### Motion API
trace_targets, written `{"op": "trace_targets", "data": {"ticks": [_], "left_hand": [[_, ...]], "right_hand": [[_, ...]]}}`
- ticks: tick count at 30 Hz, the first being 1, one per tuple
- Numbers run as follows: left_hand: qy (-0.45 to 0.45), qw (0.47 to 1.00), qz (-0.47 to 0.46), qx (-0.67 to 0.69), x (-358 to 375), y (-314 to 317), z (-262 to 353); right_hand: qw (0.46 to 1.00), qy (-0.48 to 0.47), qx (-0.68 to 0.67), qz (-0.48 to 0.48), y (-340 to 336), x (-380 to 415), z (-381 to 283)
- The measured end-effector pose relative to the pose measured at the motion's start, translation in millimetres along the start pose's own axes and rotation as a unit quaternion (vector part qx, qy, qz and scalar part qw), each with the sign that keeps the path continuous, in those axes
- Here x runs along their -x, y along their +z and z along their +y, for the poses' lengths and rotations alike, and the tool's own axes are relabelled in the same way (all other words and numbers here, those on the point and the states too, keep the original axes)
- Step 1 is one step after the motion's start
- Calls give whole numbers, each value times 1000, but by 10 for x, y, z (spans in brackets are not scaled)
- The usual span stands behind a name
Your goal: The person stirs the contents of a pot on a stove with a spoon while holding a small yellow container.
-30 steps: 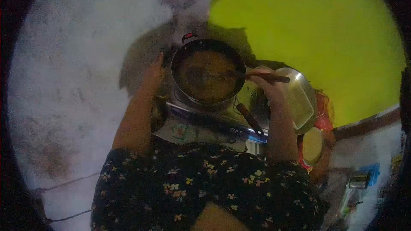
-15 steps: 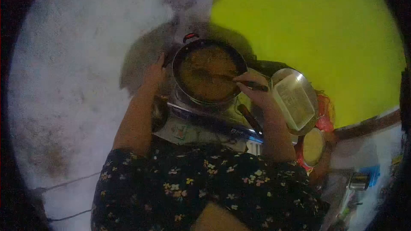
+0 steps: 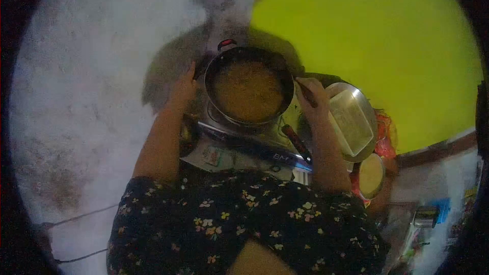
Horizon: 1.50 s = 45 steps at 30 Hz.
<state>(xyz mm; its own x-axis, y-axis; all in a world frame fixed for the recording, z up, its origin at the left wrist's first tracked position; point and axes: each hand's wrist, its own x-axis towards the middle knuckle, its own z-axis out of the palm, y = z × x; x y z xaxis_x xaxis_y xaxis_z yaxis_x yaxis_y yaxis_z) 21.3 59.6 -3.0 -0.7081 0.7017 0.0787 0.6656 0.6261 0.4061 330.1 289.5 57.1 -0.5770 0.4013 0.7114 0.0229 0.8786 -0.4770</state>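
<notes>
A dark frying pan (image 3: 210, 99) with orange-brown food (image 3: 248, 91) spread across it sits on a gas stove (image 3: 239, 140). One short red-and-black handle (image 3: 227, 45) is on its far side, and a long one (image 3: 297, 143) points toward me. My right hand (image 3: 314, 99) is closed around the dark handle of a spatula (image 3: 307, 93) at the pan's right rim; its working end is not clearly visible. At the left side, my left hand (image 3: 184, 89) has its fingers against something dark beside the rim, too dim to make out.
Right of the stove stands a metal bowl (image 3: 356, 93) with a pale rectangular container (image 3: 351, 125) in it. Nearer me is a round tub (image 3: 371, 175) with pale contents, beside red packaging (image 3: 385, 135). Grey and yellow-green walls (image 3: 367, 30) rise close behind the pan.
My right hand has moved right and slightly up, bringing the spatula from the middle of the food to the right rim. The food surface now looks more even. My left hand stays put.
</notes>
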Motion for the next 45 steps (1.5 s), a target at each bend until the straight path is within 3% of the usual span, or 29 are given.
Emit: {"op": "trace_targets", "data": {"ticks": [2, 5, 8, 11, 14, 20, 23, 26, 29, 35, 38, 41, 44, 45], "left_hand": [[7, 1000, 8, 8, 26, -17, 22], [-11, 1000, 1, -4, -23, 37, -6], [28, 999, 35, -23, -25, 82, -63], [4, 1000, 10, -25, -22, 50, -26], [42, 998, 52, -18, -82, 185, -155], [30, 998, 43, -17, 7, 57, -35], [42, 998, 54, -11, -32, 159, -115], [0, 999, 0, -37, 66, -48, 91], [48, 998, 37, -32, 1, 103, -103], [-1, 998, -13, -57, 33, -36, 56], [13, 999, 2, -34, 27, 16, -3], [27, 999, 23, -22, -8, 79, -66], [2, 1000, -6, -2, 31, -32, 32], [21, 1000, 12, -3, 9, 24, -20]], "right_hand": [[999, 17, 30, -19, 56, 25, -49], [999, 35, -35, -10, 191, 150, 59], [989, 134, -54, -30, 329, 276, 111], [966, 219, -135, -28, 418, 332, 169], [947, 241, -212, -20, 361, 291, -34], [951, 187, -247, -9, 282, 274, -114], [992, 88, -92, -23, 181, 184, -222], [999, 8, -53, 2, 116, 138, -233], [998, 25, -46, -30, 32, 123, -182], [995, 26, 36, -90, 5, 237, -65], [997, 40, -59, -25, 152, 375, 40], [958, 231, -162, -58, 231, 492, 177], [903, 339, -262, -37, 193, 375, -127], [908, 329, -258, -40, 184, 371, -142]]}}
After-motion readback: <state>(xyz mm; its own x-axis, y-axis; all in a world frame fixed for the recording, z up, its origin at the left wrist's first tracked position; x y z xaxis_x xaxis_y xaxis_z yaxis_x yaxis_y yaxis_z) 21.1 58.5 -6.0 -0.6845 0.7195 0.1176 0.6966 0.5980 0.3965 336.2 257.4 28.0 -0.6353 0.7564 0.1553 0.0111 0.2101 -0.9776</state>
